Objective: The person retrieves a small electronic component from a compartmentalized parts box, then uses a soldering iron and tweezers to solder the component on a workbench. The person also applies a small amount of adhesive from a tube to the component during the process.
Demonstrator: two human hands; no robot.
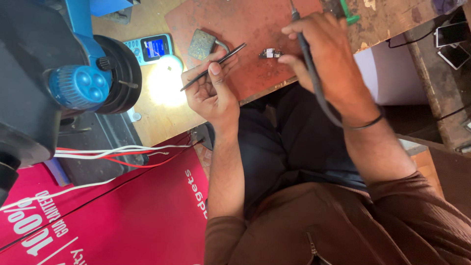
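My left hand (212,84) grips thin black tweezers (214,66) whose tips point right toward a small circuit board (270,53) lying on a reddish-brown mat (235,24). My right hand (321,49) holds a dark pen-like tool (300,34) with a grey cable (321,98) running back over my wrist; its fingers rest just right of the small board. The tool's tip is hidden behind my fingers.
A small keypad phone (149,48) with a lit blue screen lies left of the mat, beside a bright light spot (164,81). A grey sponge pad (202,45) sits on the mat. A blue-and-black machine (64,83) with red and white wires (117,154) stands at left. Phones (454,41) lie at far right.
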